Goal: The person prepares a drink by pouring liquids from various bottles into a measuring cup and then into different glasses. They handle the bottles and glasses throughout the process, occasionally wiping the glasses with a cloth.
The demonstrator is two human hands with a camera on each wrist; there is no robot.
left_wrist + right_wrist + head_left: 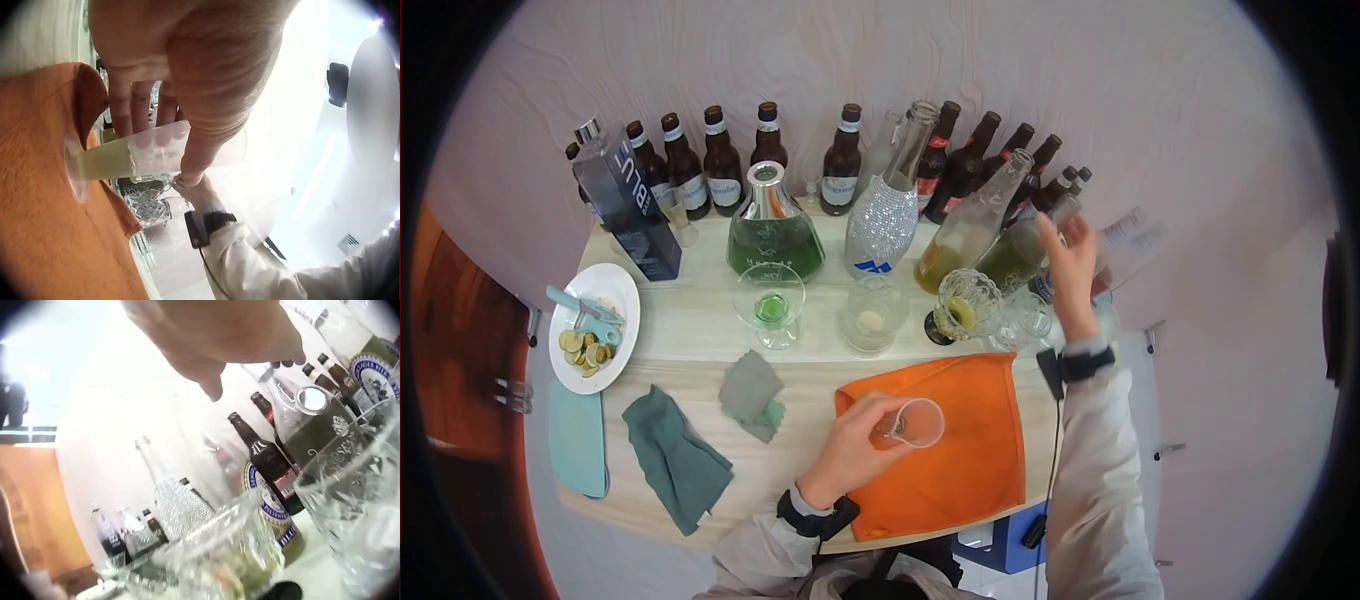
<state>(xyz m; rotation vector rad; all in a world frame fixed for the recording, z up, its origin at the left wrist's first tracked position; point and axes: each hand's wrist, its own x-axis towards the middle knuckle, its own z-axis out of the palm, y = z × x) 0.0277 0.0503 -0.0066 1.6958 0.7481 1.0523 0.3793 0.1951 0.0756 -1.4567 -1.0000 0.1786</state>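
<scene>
My left hand (850,450) grips a clear footed plastic measuring cup (922,423) over the orange cloth (970,450). Pale yellow-green liquid fills the lower part of the cup in the left wrist view, its round foot right at the cloth. Fingers wrap one side and the thumb lies on the other. My right hand (1072,265) is raised at the back right, fingers apart and loosely bent, nothing visible between them. In the right wrist view that hand (219,337) hovers near the neck of a clear bottle of dark green liquid (319,437).
Brown beer bottles (722,165) line the wall. Before them stand a green-filled decanter (775,240), a glittery bottle (882,225) and a tall blue-grey bottle (630,200). Several glasses (872,320) form a nearer row. At left lie a plate (620,350) and folded cloths (675,450).
</scene>
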